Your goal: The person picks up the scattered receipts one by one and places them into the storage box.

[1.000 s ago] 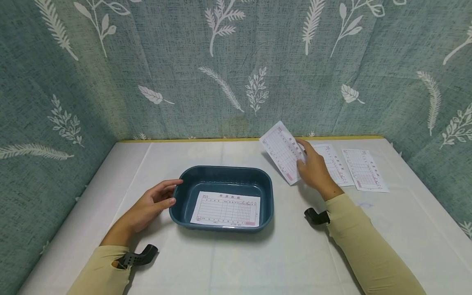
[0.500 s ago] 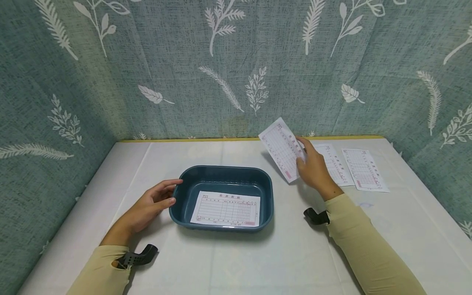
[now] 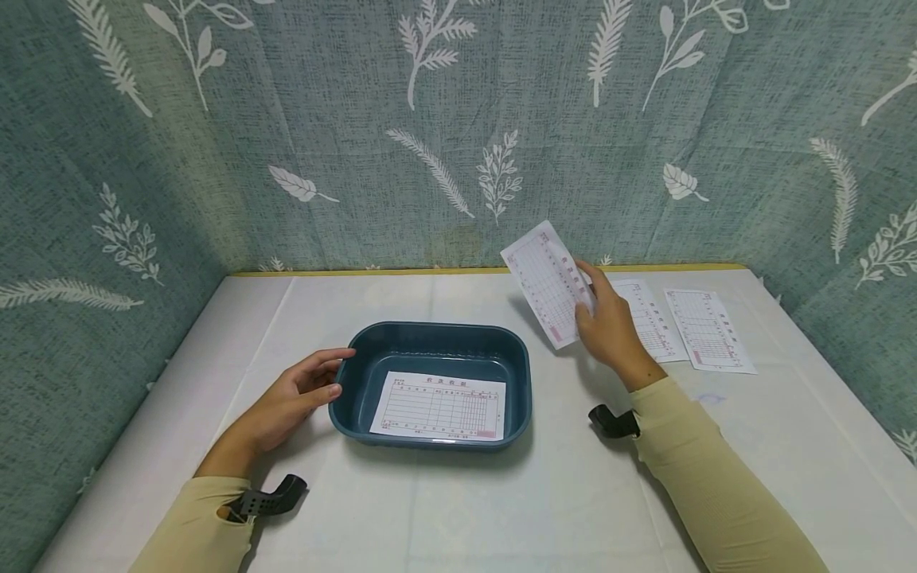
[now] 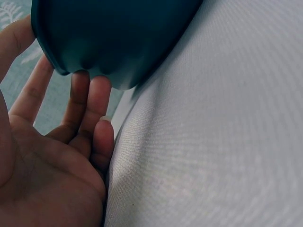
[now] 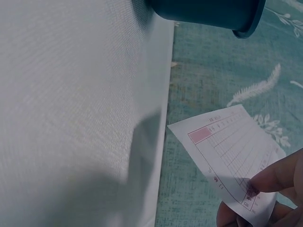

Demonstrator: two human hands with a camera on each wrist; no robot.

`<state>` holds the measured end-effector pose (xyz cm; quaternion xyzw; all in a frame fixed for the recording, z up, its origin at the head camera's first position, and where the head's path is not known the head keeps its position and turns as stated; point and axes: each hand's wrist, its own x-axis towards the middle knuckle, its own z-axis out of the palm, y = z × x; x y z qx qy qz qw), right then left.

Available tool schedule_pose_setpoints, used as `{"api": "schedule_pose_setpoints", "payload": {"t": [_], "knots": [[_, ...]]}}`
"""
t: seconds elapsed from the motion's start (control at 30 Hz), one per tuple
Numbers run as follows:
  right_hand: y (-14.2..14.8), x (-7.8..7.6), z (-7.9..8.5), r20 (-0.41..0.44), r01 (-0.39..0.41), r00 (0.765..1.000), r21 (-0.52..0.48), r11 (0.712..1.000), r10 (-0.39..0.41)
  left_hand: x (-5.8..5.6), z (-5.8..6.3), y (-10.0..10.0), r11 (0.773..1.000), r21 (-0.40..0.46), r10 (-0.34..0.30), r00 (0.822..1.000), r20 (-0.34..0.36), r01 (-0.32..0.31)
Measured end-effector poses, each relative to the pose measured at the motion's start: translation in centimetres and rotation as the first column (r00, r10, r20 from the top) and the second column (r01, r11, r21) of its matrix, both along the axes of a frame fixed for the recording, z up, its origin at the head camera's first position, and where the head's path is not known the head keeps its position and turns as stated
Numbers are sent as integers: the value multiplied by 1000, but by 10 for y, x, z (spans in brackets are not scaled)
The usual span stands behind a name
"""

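Observation:
My right hand (image 3: 609, 318) pinches a printed paper receipt form (image 3: 548, 282) between thumb and fingers, tilted up over the back of the table. In the right wrist view the thumb lies on the printed face of the receipt form (image 5: 232, 156), with other fingers behind it. My left hand (image 3: 290, 398) rests against the left end of a dark blue plastic tub (image 3: 444, 333), its fingertips at the rim and side. The left wrist view shows relaxed fingers (image 4: 97, 99) touching the tub wall (image 4: 113, 42). Another receipt form (image 3: 440, 406) lies flat in the tub.
Two more receipt forms lie on the white table at the right: one (image 3: 648, 318) partly behind my right hand, the other (image 3: 709, 330) beside it. A yellow strip (image 3: 372, 272) edges the table's back, against a green leaf-patterned curtain (image 3: 444, 175).
My right hand has lifted the held receipt form slightly, so its upper end stands higher. The left hand, the tub and the other forms stay where they were.

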<state>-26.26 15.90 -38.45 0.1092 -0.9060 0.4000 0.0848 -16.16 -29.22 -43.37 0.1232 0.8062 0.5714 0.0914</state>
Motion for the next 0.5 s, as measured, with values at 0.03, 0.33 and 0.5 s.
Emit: {"api": "schedule_pose_setpoints", "payload": {"t": [0.03,0.33,0.5], "knots": [[0,0,0,-4,-1,1000,-3,1000,1,0,0,0,1000,0,0,1000,-2,0],[-4,2,2,-40,-5,999,-26,1000,4,1,0,0,1000,0,7,1000,-5,-7],[-7,5,4,-43,-12,999,-40,999,10,0,1,1,1000,-3,8,1000,-4,-8]]}}
